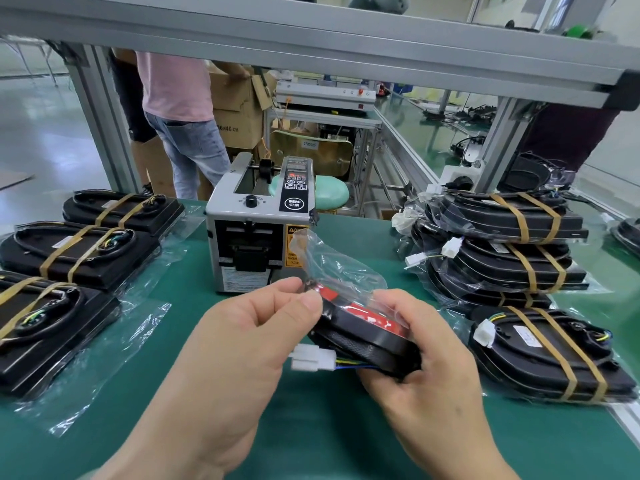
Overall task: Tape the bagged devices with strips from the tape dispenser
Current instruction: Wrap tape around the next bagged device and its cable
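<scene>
Bagged device (363,327), not yet taped, held above the green mat (311,427) just in front of the tape dispenser (258,230). Pinched at its loose plastic by the left hand (242,341), gripped along the lower edge by the right hand (426,368). Already banded with two tan strips each: row at left (79,251), stack at right (512,237).

Black bagged device (367,332) held tilted before grey tape dispenser (242,216)
</scene>
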The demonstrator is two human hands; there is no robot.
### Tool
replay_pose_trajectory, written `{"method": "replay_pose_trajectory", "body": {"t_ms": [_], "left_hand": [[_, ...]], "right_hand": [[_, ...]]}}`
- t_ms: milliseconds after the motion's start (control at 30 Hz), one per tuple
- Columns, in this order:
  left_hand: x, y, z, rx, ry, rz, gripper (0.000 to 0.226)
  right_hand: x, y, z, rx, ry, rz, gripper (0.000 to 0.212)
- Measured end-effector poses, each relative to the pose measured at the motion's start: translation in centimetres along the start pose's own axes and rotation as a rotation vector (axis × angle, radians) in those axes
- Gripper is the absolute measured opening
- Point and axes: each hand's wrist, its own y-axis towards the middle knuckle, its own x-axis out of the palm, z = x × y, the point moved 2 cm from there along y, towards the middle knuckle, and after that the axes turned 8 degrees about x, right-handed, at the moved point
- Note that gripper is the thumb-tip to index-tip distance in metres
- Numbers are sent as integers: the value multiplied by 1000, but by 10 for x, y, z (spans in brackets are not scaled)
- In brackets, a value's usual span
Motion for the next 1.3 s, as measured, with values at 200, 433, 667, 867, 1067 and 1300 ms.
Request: {"method": "replay_pose_trajectory", "body": {"t_ms": [200, 433, 667, 867, 1067, 1300], "left_hand": [[-3, 3, 2, -23, 22, -21, 22], [-2, 3, 1, 8, 52, -32, 25], [-3, 5, -4, 21, 48, -15, 14], [-2, 4, -6, 46, 50, 10, 15], [-1, 4, -12, 85, 82, 63, 16], [2, 3, -14, 125, 128, 127, 20]], "right_hand": [[0, 0, 0, -8, -10, 16, 63], [0, 0, -1, -30, -23, 23, 63], [1, 0, -3, -47, -38, 30, 64], [1, -1, -2, -52, -29, 37, 62], [2, -1, -3, -65, -30, 50, 64], [3, -2, -4, -64, -38, 57, 64]]}}
